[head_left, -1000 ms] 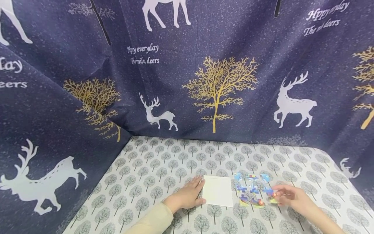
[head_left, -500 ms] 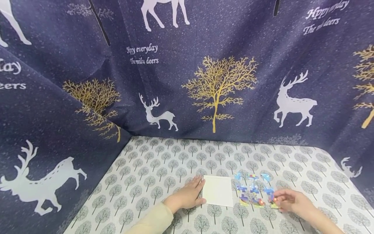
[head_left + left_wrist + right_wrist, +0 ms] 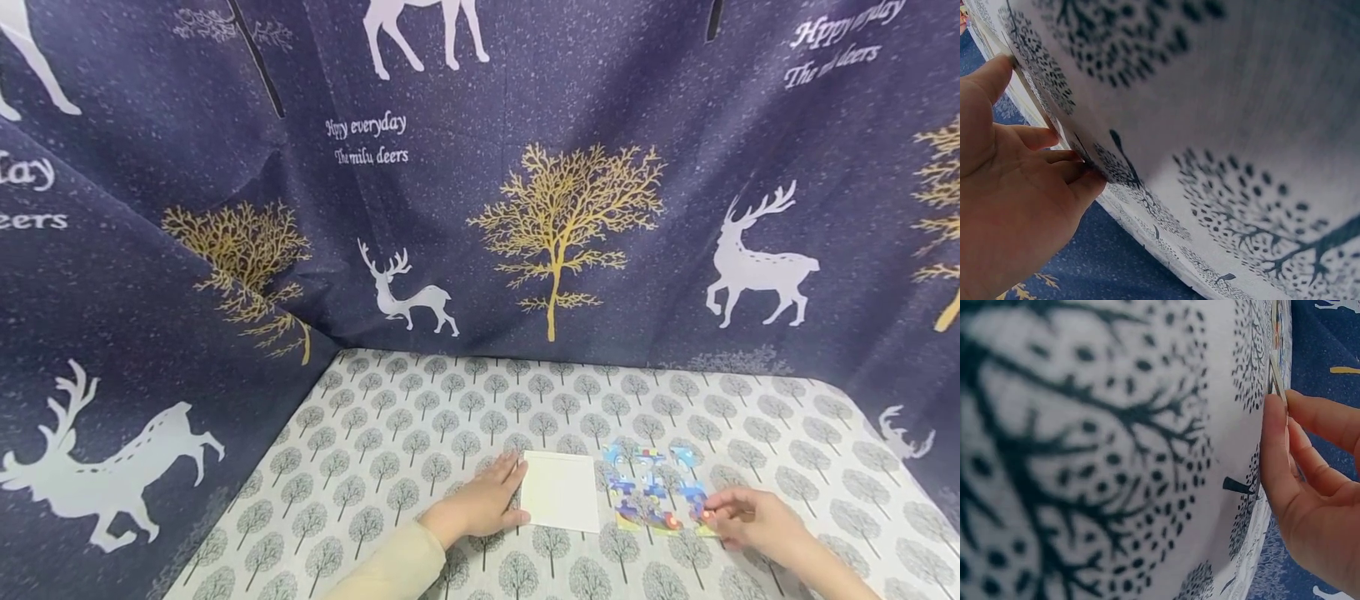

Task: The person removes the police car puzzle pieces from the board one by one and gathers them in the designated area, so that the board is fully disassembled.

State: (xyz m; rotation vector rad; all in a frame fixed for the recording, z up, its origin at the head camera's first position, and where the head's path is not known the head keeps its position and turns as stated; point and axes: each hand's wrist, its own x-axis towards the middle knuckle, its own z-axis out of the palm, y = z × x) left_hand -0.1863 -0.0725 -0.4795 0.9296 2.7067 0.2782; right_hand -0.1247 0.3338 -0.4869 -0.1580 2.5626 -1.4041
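Note:
My left hand (image 3: 489,500) lies at the left edge of a square cream-white board (image 3: 561,492), fingers stretched out and thumb near its lower left corner. In the left wrist view the fingertips (image 3: 1099,181) touch the cloth along the board's edge. To the right of the board, several colourful jigsaw pieces (image 3: 645,487) lie joined in part, with cloth showing through gaps. My right hand (image 3: 761,521) pinches a jigsaw piece (image 3: 707,518) at the lower right of that group. Thumb and forefinger hold this thin piece (image 3: 1278,378) tilted in the right wrist view.
A white tablecloth with grey tree prints (image 3: 420,417) covers the table. Behind and to the left hangs a dark blue curtain (image 3: 450,208) with white deer and golden trees. The table's far edge meets this curtain.
My right hand has shifted slightly right and down, bringing its piece to the lower right of the jigsaw group. The left hand and the white board have stayed in place.

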